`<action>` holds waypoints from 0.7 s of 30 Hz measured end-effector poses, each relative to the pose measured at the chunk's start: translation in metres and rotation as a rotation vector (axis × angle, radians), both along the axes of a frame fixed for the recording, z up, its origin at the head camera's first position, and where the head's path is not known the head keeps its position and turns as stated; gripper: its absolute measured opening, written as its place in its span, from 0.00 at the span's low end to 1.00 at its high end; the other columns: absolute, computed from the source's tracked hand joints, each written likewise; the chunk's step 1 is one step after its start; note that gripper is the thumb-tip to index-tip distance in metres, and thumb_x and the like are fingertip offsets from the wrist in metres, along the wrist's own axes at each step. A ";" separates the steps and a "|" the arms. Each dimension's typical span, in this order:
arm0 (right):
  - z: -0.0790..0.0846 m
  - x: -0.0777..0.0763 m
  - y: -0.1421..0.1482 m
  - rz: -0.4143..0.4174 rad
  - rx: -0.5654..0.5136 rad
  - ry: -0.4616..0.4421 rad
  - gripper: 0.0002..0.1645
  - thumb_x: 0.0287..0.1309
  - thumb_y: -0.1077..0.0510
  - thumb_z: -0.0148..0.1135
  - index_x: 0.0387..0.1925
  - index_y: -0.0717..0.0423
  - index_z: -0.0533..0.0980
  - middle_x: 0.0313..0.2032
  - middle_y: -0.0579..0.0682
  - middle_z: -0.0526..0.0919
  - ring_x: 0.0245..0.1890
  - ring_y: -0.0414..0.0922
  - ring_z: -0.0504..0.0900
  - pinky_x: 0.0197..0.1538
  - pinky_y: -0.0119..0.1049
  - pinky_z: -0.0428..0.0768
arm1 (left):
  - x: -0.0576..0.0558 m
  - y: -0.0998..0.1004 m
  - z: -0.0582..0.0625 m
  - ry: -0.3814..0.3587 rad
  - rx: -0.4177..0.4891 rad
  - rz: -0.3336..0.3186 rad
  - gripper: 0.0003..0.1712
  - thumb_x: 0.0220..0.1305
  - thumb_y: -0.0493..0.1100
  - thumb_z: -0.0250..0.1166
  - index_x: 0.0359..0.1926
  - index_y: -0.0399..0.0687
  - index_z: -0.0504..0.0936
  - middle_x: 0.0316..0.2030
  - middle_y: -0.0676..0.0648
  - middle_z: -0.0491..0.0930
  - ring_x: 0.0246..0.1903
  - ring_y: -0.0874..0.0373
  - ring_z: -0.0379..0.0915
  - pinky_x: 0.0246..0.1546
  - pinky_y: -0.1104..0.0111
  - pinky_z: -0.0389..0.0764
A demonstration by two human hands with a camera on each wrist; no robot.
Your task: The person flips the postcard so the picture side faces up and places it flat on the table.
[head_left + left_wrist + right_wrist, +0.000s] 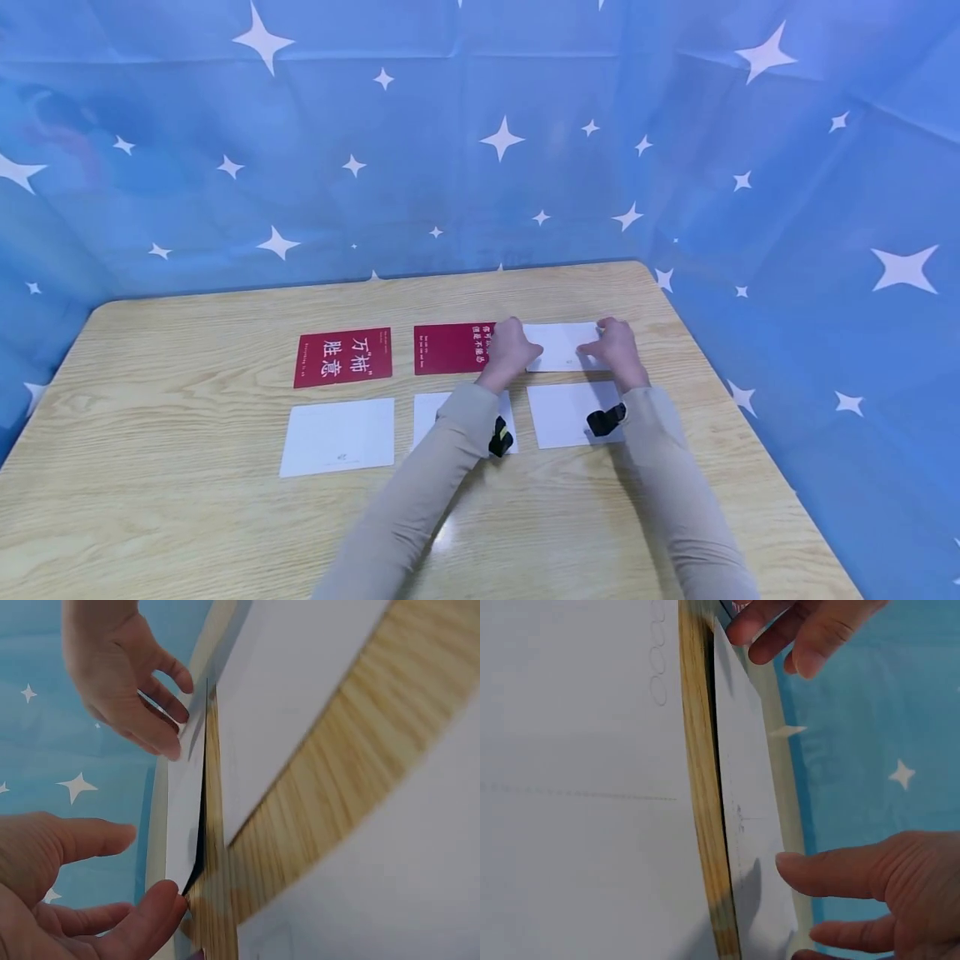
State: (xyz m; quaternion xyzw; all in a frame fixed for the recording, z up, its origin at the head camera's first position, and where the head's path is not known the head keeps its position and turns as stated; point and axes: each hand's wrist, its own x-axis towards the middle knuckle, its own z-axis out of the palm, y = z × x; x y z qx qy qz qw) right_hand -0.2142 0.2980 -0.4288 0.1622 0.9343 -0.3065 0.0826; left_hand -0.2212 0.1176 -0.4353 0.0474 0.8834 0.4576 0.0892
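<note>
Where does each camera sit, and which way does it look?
Head: worn there, facing forward and down at the table and starry backdrop; shows both sleeves, left fingers, right fingers, the white card between them.
Left wrist: worn there, looking low across the table at the white card; left fingers nearest, right fingers beyond.
Right wrist: likewise; right fingers nearest, left fingers beyond.
Both wrist views share the white card and starry backdrop.

White card [558,346], red cards [342,357], starry blue curtain [420,142]
</note>
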 end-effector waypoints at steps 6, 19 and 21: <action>-0.004 -0.001 0.001 -0.036 -0.035 -0.019 0.42 0.49 0.65 0.66 0.62 0.76 0.58 0.61 0.72 0.62 0.60 0.63 0.63 0.61 0.53 0.65 | 0.001 0.006 0.000 -0.026 0.008 0.020 0.19 0.49 0.34 0.67 0.14 0.46 0.65 0.09 0.52 0.59 0.11 0.61 0.57 0.12 0.74 0.61; -0.003 -0.002 0.011 -0.093 -0.125 -0.089 0.31 0.50 0.62 0.66 0.52 0.73 0.65 0.41 0.60 0.68 0.37 0.52 0.66 0.40 0.41 0.69 | 0.001 0.004 -0.002 -0.131 0.167 0.104 0.18 0.48 0.28 0.60 0.14 0.43 0.60 0.13 0.48 0.63 0.08 0.62 0.56 0.10 0.74 0.58; -0.003 -0.001 0.012 -0.106 -0.121 -0.093 0.31 0.50 0.62 0.66 0.52 0.72 0.65 0.41 0.59 0.68 0.37 0.51 0.66 0.39 0.40 0.68 | 0.000 0.004 -0.005 -0.134 0.186 0.121 0.18 0.47 0.27 0.59 0.13 0.43 0.60 0.12 0.49 0.62 0.08 0.63 0.53 0.09 0.75 0.57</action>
